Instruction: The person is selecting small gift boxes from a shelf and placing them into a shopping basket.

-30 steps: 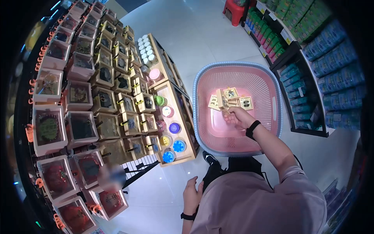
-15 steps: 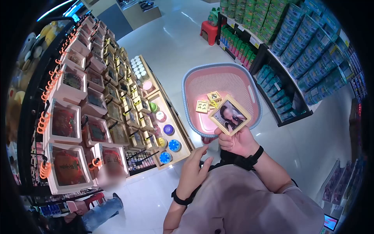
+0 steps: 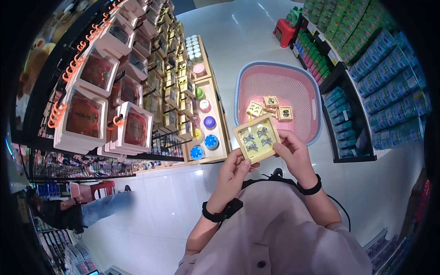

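Both hands grip one square box (image 3: 257, 139) with a pale wooden frame, tilted toward me. Its yellow inside shows several small silvery-blue bow-shaped pieces. My left hand (image 3: 234, 172) pinches the near-left corner, thumb on the frame. At the right side, my right hand (image 3: 293, 153) has its thumb on the front and its fingers behind, partly hidden. Just beyond the box stands a pink basket (image 3: 300, 85) with a blue rim. Inside it lie several smaller wooden-framed boxes (image 3: 285, 113), partly stacked.
On the left, a rack (image 3: 87, 114) holds framed boxes on hooks with orange coils. Beside it is a wooden tray (image 3: 217, 146) of round colourful lidded containers. Shelves of packs (image 3: 389, 87) line the right, with a red stool (image 3: 285, 32) farther back. A person (image 3: 98, 211) is at lower left.
My left hand has come up from beside the box onto its frame. The held face, earlier dark and pinkish, now shows yellow with bow-shaped pieces. More boxes are visible in the basket.
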`<state>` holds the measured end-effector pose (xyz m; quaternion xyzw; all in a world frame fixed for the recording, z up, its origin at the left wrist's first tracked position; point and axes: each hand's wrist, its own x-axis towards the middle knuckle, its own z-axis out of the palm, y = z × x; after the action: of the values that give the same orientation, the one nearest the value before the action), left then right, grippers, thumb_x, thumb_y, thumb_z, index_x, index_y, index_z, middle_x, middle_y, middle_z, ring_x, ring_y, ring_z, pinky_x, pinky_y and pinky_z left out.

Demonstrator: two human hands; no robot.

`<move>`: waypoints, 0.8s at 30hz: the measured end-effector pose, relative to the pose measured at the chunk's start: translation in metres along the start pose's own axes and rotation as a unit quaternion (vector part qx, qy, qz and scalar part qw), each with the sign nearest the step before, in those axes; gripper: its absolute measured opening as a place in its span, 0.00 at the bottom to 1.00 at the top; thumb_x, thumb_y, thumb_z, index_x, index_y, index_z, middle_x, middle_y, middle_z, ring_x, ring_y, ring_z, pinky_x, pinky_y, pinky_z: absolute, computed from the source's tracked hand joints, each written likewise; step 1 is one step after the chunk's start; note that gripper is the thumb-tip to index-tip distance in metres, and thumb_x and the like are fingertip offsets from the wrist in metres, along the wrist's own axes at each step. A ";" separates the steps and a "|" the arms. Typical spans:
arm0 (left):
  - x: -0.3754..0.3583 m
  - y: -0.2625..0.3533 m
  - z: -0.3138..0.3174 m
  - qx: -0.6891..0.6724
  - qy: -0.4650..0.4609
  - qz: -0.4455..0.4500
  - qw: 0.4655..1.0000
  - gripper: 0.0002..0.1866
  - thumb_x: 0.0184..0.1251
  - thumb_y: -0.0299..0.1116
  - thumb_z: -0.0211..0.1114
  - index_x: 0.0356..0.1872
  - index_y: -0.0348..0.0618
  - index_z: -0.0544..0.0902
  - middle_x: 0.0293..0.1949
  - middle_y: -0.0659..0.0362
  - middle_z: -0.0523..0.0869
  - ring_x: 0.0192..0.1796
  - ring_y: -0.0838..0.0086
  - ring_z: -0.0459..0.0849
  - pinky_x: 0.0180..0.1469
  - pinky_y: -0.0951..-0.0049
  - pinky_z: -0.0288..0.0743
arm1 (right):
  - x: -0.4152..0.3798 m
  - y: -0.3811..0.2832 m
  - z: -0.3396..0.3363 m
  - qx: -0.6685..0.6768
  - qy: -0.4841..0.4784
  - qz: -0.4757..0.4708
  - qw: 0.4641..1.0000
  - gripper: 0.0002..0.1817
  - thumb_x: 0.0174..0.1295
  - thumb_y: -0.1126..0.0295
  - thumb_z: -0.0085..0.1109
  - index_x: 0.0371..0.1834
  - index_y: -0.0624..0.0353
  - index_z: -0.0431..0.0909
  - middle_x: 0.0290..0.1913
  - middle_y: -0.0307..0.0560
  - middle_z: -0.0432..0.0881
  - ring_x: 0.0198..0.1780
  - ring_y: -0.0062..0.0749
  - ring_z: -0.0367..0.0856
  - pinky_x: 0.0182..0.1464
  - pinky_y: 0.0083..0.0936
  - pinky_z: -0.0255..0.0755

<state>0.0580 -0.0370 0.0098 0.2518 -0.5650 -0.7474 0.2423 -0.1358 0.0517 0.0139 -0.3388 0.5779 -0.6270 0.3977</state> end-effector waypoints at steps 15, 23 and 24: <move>0.009 -0.059 0.100 -0.142 0.003 -0.057 0.988 0.21 0.83 0.36 0.55 0.68 0.34 0.70 0.60 0.51 0.83 0.58 0.69 0.84 0.63 0.66 0.78 | -0.040 -0.051 -0.092 -0.246 -0.150 -0.266 0.920 0.24 0.54 0.66 0.78 0.54 0.61 0.82 0.42 0.45 0.80 0.42 0.34 0.84 0.44 0.29 0.80; -0.003 -0.067 0.136 -0.302 0.012 -0.052 0.952 0.28 0.75 0.41 0.64 0.68 0.35 0.72 0.66 0.40 0.79 0.62 0.55 0.83 0.64 0.56 0.81 | -0.066 -0.043 -0.110 -0.326 -0.216 -0.388 0.835 0.25 0.50 0.61 0.78 0.51 0.54 0.81 0.40 0.42 0.78 0.40 0.36 0.83 0.43 0.30 0.80; -0.006 -0.067 0.138 -0.301 0.017 -0.056 0.952 0.27 0.75 0.42 0.64 0.68 0.35 0.72 0.65 0.40 0.79 0.62 0.55 0.84 0.64 0.56 0.81 | -0.067 -0.042 -0.111 -0.328 -0.224 -0.369 0.840 0.25 0.50 0.62 0.78 0.51 0.54 0.81 0.41 0.42 0.78 0.40 0.36 0.83 0.42 0.30 0.80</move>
<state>-0.0322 0.0832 -0.0215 0.2110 -0.2945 -0.8909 0.2740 -0.2081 0.1626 0.0470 -0.7691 0.4769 -0.4079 0.1209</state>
